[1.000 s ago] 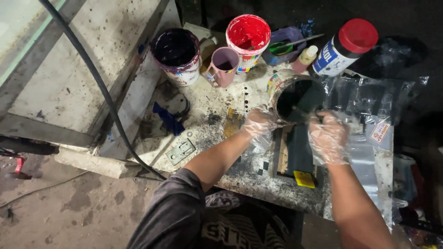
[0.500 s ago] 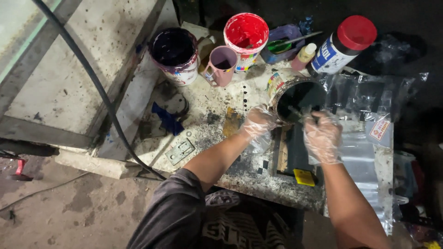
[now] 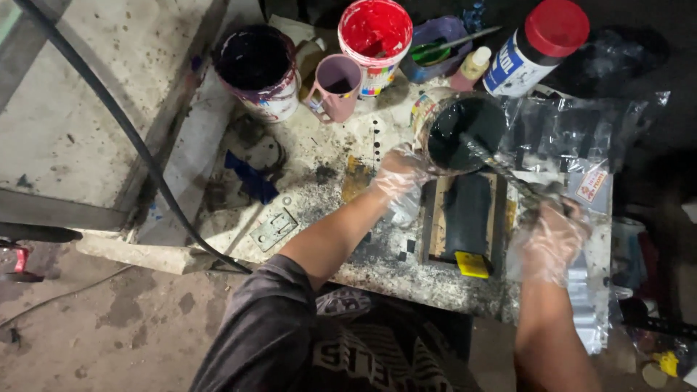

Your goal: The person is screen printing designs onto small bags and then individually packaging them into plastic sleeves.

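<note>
left hand (image 3: 398, 176) in a clear plastic glove, fingers curled against the near wall of a round tin of black paint (image 3: 465, 134), steadying it at its 8 o'clock side; right hand (image 3: 553, 236) also gloved, closed around the handle of a thin stirring stick (image 3: 501, 168) whose far end dips into the black paint, slanting from 4 o'clock up toward the tin's middle. tin standing on a paint-spattered workbench (image 3: 305, 181), right of centre, its rim overlapping a crinkled clear plastic sheet (image 3: 581, 134) at 3 o'clock. just below the tin, at 6 o'clock, a flat wooden frame holding a dark block with a yellow tag (image 3: 473, 264) at the near end. at 10 o'clock from the tin, a pink mug (image 3: 335, 86); beyond it, a red paint tub (image 3: 375, 40) and, farther left, a dark purple-black paint bucket (image 3: 258, 69). at 12 o'clock, a small purple dish with green paint (image 3: 435, 54) and a tool laid across it; at 1 o'clock, a white bottle with a red cap (image 3: 541, 45) lying tilted. black cable (image 3: 116, 120) crossing the left of the bench diagonally; small metal hinge plate (image 3: 273, 229) near the front edge at 8 o'clock
</note>
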